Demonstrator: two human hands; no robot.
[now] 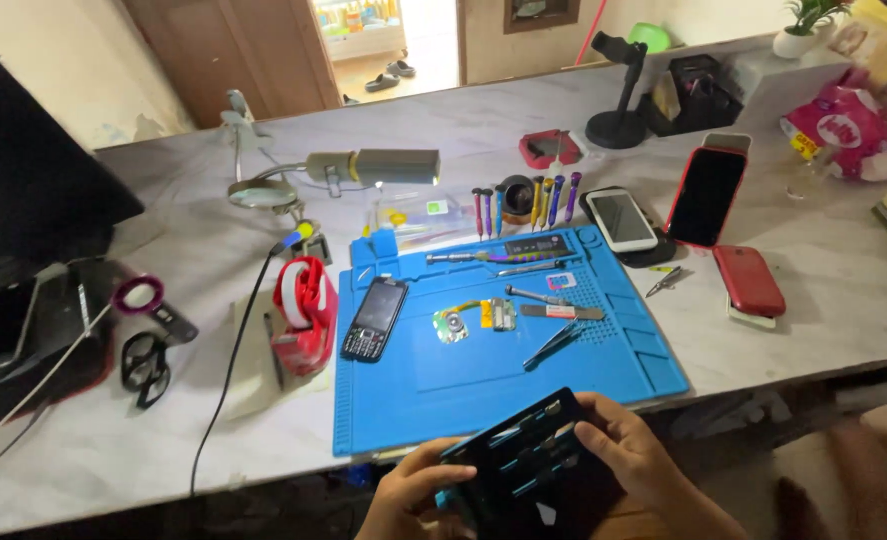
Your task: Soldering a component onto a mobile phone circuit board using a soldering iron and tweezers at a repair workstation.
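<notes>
Toolkit case point(534, 465), black and open, sits below the blue mat's point(509, 375) near edge, gripped by left hand point(409, 495) and right hand point(634, 455); holding it level should keep tools seated.

Tool case point(534, 470) bottom cut off — small parts point(474, 322) too tiny to tell

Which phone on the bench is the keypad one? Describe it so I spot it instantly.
Find the blue silicone repair mat in the middle of the white marble table. The small black keypad phone lies on the mat's left part, beside the red tape dispenser. It alone has physical buttons under a small screen and lies on the mat.
</notes>
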